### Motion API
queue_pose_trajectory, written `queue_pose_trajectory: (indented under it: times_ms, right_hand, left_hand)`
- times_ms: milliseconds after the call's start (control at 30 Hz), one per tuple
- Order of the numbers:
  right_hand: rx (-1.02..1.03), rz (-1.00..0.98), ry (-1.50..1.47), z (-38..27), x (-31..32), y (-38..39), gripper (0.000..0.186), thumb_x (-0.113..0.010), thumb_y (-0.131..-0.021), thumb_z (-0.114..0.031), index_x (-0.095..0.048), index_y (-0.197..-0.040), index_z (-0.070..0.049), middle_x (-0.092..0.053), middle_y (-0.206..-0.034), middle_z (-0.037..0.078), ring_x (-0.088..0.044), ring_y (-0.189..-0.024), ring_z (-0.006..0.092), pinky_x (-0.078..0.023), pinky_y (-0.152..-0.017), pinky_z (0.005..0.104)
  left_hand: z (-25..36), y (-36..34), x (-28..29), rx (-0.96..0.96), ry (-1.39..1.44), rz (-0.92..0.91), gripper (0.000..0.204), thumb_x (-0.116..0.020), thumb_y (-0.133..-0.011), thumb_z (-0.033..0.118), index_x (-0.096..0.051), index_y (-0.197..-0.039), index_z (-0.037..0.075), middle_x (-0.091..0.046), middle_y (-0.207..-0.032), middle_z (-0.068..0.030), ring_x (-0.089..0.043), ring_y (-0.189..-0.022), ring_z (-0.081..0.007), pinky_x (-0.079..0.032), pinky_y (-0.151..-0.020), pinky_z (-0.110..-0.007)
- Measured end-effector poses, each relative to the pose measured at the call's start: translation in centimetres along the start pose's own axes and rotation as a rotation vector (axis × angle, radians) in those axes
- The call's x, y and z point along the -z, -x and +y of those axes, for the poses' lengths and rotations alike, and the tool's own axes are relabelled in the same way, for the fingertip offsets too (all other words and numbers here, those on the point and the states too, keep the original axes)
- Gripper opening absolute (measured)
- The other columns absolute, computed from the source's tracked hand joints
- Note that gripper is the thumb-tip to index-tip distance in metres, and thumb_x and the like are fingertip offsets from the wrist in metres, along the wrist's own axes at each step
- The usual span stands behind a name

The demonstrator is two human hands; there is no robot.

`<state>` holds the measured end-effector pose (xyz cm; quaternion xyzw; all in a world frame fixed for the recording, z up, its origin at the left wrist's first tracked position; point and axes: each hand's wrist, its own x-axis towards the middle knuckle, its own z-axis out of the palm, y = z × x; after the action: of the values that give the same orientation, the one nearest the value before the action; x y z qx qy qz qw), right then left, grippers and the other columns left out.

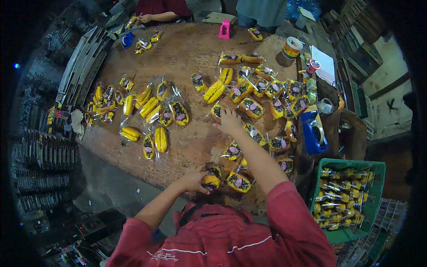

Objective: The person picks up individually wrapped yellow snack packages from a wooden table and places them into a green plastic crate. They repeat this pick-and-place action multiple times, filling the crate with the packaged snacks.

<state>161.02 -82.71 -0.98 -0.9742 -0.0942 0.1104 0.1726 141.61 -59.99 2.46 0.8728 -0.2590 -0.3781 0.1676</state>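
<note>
Near the front edge of the table, my left hand [195, 181] is closed around a plastic-wrapped bread roll [211, 182] with dark topping and a pink label. A second wrapped roll [215, 171] lies right against it, partly hidden. My right hand [230, 121] reaches farther forward, fingers spread, its fingertips at the edge of another wrapped roll [216, 111]. Beside the left hand's roll, to its right, is one more wrapped roll [239, 181]. Many similar rolls, such as a labelled one [251, 107], lie to the right of and beyond my right hand.
More wrapped rolls [151, 109] are spread over the left of the wooden table [178, 53]. A blue tape dispenser [313, 133] stands at the right edge, above a green crate [376, 200] of packed rolls. Across the table are a pink holder [224, 29] and two people.
</note>
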Motion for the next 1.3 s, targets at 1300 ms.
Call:
queue_pose_trajectory:
  times_ms: [1300]
  right_hand:
    - [-0.571, 0.245, -0.517, 3.6, 8.2, 28.1, 0.09, -0.094, -0.071, -0.056, -0.068, -0.138, -0.001, -0.041, -0.153, 0.024, -0.05, -0.139, 0.039, -0.04, -0.118, 0.0458]
  left_hand:
    - [0.7, -3.3, -2.1, 0.098, -0.283, 0.14, 0.088, -0.092, -0.069, 0.032, -0.049, -0.139, 0.0, -0.064, -0.124, -0.018, -0.067, -0.113, -0.0349, -0.05, -0.096, -0.046]
